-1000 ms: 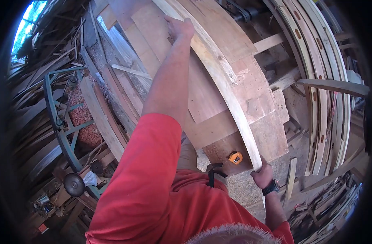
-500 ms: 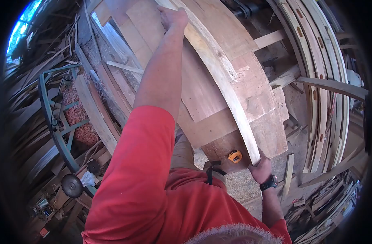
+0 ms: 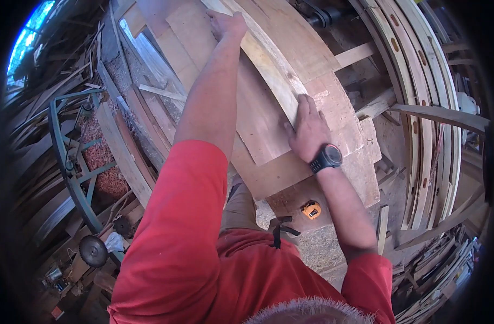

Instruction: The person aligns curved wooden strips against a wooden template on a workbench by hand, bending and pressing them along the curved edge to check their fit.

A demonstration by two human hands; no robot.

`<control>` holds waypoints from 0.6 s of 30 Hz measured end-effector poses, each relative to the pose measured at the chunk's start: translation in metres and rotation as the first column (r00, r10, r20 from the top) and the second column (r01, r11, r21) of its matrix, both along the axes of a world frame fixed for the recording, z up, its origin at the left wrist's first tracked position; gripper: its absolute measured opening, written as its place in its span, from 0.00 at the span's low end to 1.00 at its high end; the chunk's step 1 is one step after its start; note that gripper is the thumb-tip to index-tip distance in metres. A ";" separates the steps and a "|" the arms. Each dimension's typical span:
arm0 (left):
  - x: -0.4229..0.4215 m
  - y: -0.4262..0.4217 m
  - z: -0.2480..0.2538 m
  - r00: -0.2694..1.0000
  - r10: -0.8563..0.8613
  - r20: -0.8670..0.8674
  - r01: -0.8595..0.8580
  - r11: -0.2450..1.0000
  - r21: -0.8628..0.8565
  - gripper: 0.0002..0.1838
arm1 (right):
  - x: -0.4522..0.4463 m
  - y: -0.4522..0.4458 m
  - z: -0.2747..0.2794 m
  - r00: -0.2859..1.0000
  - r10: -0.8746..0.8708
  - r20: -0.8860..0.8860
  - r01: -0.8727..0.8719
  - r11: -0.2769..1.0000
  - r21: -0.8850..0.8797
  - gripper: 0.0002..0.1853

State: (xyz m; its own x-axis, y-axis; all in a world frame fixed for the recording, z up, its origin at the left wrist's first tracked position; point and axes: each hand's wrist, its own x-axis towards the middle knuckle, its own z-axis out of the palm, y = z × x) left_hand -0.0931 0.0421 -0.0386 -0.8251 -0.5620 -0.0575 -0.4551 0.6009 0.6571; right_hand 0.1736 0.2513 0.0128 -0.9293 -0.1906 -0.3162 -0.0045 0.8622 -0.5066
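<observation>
A long, pale wooden plank [image 3: 266, 67] lies along the plywood-topped workbench [image 3: 279, 175]. In the fisheye head view it looks curved. My left hand [image 3: 228, 24] is closed on the plank's far part, its fingers over the edge. Near the close end, my right hand [image 3: 310, 129], with a black watch on the wrist, grips the plank with the fingers on top and the thumb along the left side. That hand hides the plank's tip. A yellow tape measure [image 3: 311, 209] rests on the bench's near corner, apart from both hands.
Long slotted wooden beams [image 3: 420, 119] stand to the right. On the left are a green metal frame [image 3: 61, 146], a pile of shavings [image 3: 109, 175] and a round saw blade [image 3: 93, 251]. Scrap wood [image 3: 441, 275] is heaped at lower right.
My right hand has moved up and left, away from my body. The plank's near end has shifted the same way and no longer reaches the bench's near edge. My left hand has barely moved.
</observation>
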 end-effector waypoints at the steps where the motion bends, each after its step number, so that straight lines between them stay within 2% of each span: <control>1: 0.002 0.002 0.002 1.000 -0.007 0.005 0.007 1.000 0.003 0.44 | 0.002 -0.003 -0.012 0.993 0.005 -0.121 0.000 0.999 0.036 0.41; 2: 0.003 0.002 0.005 1.000 -0.006 0.019 0.005 1.000 0.014 0.44 | 0.004 -0.005 -0.022 0.970 0.016 -0.243 0.001 0.997 0.072 0.37; 3: 0.002 0.001 0.006 1.000 -0.005 0.030 0.004 1.000 0.022 0.44 | 0.003 -0.008 -0.010 0.956 0.054 -0.288 -0.008 0.988 0.156 0.32; 6: -0.005 -0.003 -0.007 1.000 0.001 -0.031 -0.002 0.999 -0.052 0.45 | -0.002 -0.009 -0.013 0.976 0.031 -0.215 -0.011 0.996 0.092 0.33; 7: -0.007 0.000 -0.005 0.999 -0.012 -0.032 0.011 0.999 -0.049 0.45 | -0.002 -0.007 -0.014 0.976 0.019 -0.216 0.001 0.995 0.095 0.33; 9: -0.009 -0.006 0.001 0.998 -0.028 0.063 0.024 0.997 0.067 0.46 | -0.005 -0.009 -0.016 0.977 0.014 -0.211 -0.008 1.000 0.025 0.33; 12: -0.012 -0.009 0.000 1.000 -0.026 0.016 0.026 1.000 -0.003 0.47 | -0.012 -0.012 -0.013 0.986 0.026 -0.168 -0.024 1.000 0.010 0.33; 18: -0.020 -0.014 -0.005 0.999 -0.021 -0.036 0.021 1.000 -0.010 0.47 | -0.021 -0.016 -0.018 0.984 0.023 -0.179 -0.028 0.999 -0.022 0.34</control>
